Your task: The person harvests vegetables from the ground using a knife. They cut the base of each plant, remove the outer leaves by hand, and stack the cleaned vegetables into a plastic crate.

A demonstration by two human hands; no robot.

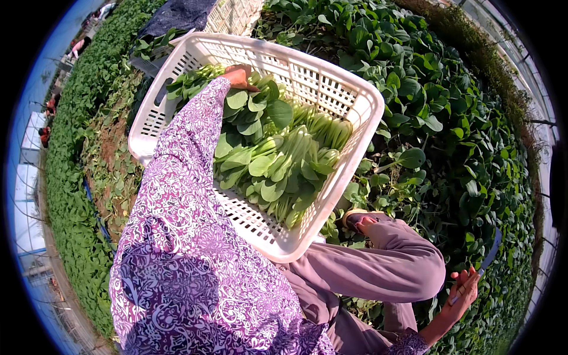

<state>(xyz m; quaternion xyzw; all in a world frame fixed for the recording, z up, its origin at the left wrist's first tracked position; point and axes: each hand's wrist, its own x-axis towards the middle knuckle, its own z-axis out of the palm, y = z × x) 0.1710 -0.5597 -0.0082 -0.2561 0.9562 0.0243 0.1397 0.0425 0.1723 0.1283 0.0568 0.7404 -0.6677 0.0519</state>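
Observation:
A white plastic crate (377,102) with slotted sides stands tilted before me. Heads of bok choy (284,155) lie in it, pale stems and green leaves packed in rows. Deep inside, near the far wall, my left hand (239,76) touches the bok choy; leaves hide its fingers, so its grip is unclear. Away to the right, beyond my bent knee, my right hand (463,290) grips a knife (492,250). Its slightly curved blade points up and away, above the growing leaves.
Dense leafy greens (408,84) grow to the right and ahead. My shoe (364,218) is planted beside the crate. Behind the crate are another slotted crate (235,17) and a dark cloth (177,17). Bare soil (113,142) shows at left; people (80,46) appear at the far left.

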